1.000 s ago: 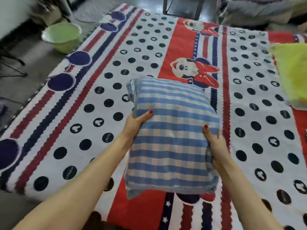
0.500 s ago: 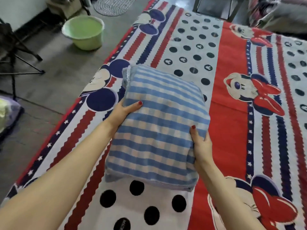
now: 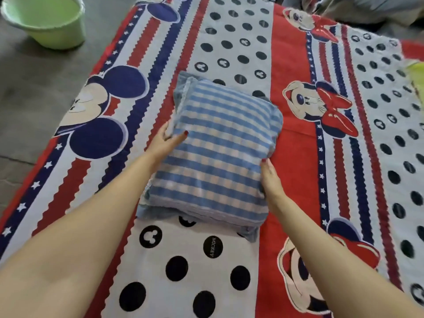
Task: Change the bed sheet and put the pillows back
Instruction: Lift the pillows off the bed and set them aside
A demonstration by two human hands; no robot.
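Note:
A blue-and-white checked pillow [image 3: 218, 152] sits on the red, white and navy cartoon-mouse bed sheet [image 3: 293, 145], near the bed's left side. My left hand [image 3: 164, 143] grips the pillow's left edge, thumb on top and fingers along the side. My right hand [image 3: 269, 177] holds the right edge, thumb on top and fingers tucked under the side. The sheet lies spread flat over the bed.
A green basin [image 3: 46, 21] stands on the grey floor [image 3: 34, 88] beyond the bed's left edge. A yellow-green cloth [image 3: 416, 72] lies at the bed's right edge. Grey bedding [image 3: 367, 8] is piled past the far end.
Both hands have carried the pillow from the middle of the bed toward its left side and lowered it onto the sheet. The view has swung left and down.

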